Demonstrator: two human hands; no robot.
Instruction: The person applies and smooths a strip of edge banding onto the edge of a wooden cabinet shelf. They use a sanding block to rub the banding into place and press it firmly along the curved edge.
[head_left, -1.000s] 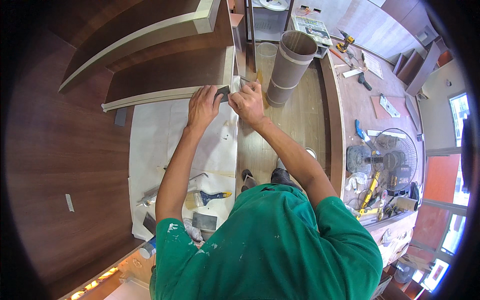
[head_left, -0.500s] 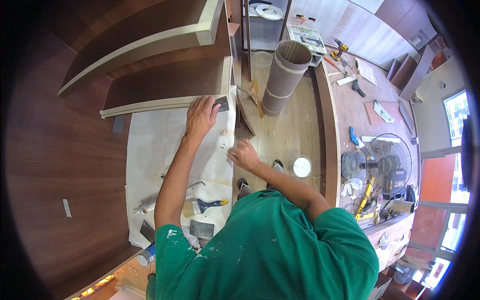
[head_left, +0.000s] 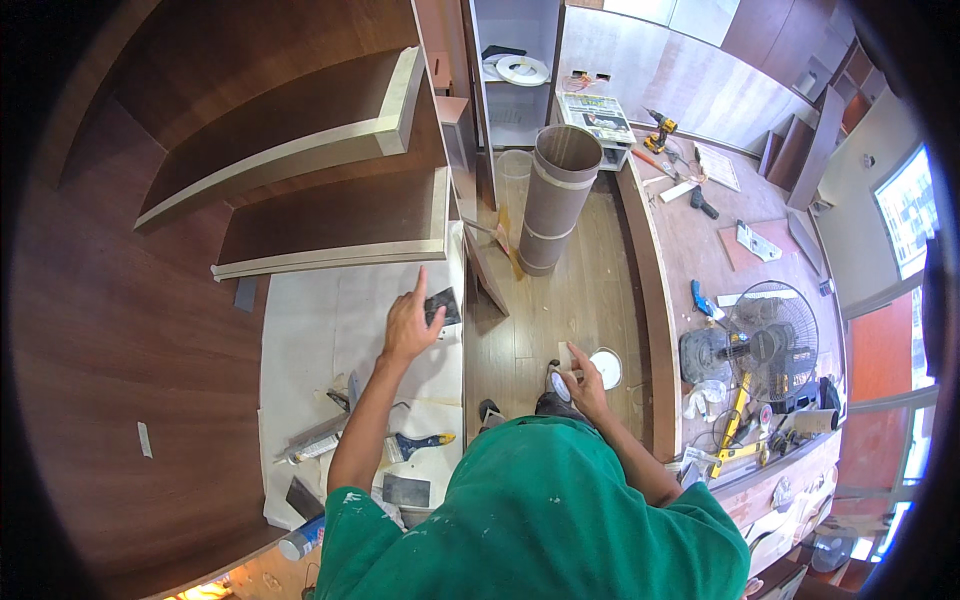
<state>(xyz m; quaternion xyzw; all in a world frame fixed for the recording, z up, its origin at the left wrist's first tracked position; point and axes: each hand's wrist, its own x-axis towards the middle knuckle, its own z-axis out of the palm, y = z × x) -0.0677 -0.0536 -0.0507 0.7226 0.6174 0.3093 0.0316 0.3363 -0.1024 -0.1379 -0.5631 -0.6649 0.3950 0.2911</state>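
- Printed flat package, rectangular, white with green and dark panels: just behind the brown roll.
- Silver tube with a pale label: well in front of the roll, leftward.

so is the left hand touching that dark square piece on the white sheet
Touching: the head view shows the left hand lying on the dark square piece, fingers overlapping its edge, on the white sheet.

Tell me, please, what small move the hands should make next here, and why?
Probably bring the right hand back up to the left hand. The left hand rests on the white paper-covered surface beside a small dark flat square piece, while the right hangs low by the small round white container.
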